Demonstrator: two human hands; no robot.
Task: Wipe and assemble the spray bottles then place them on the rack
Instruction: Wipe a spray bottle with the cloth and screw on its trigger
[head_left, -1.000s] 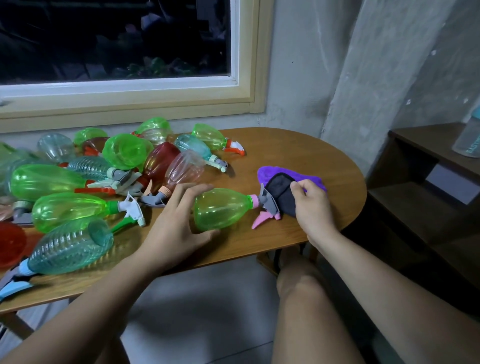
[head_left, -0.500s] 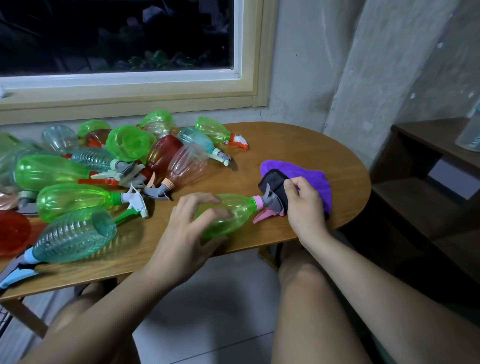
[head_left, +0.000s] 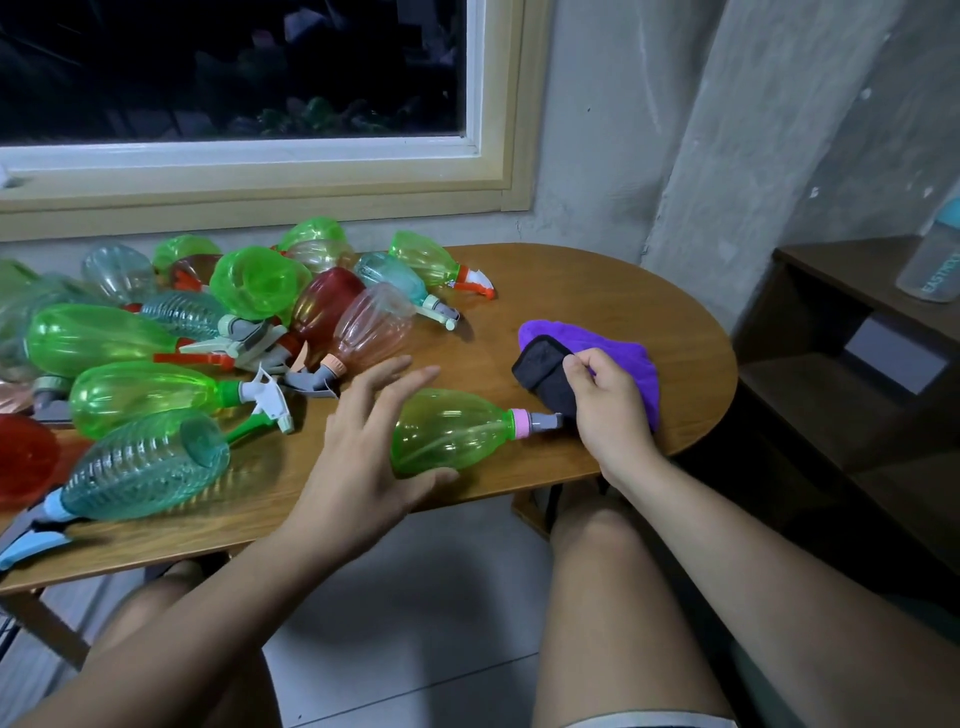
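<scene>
Since a moment ago my left fingers (head_left: 382, 375) have uncurled from the green bottle (head_left: 452, 431) and now hover spread over its base, with only the thumb touching it. It lies on its side on the tabletop (head_left: 597, 291) between both sets of fingers. My right fingers (head_left: 582, 371) pinch the cloth (head_left: 545, 374) around its spray head. Wiping is the step in hand, I judge. Next I need a fresh left grip to turn the bottle, and only later the rack (head_left: 831, 260) beyond my right fingers.

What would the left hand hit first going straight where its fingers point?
Probably the teal bottle's spray head, across bare table; depth is unclear, so the left hand might pass over it.
</scene>
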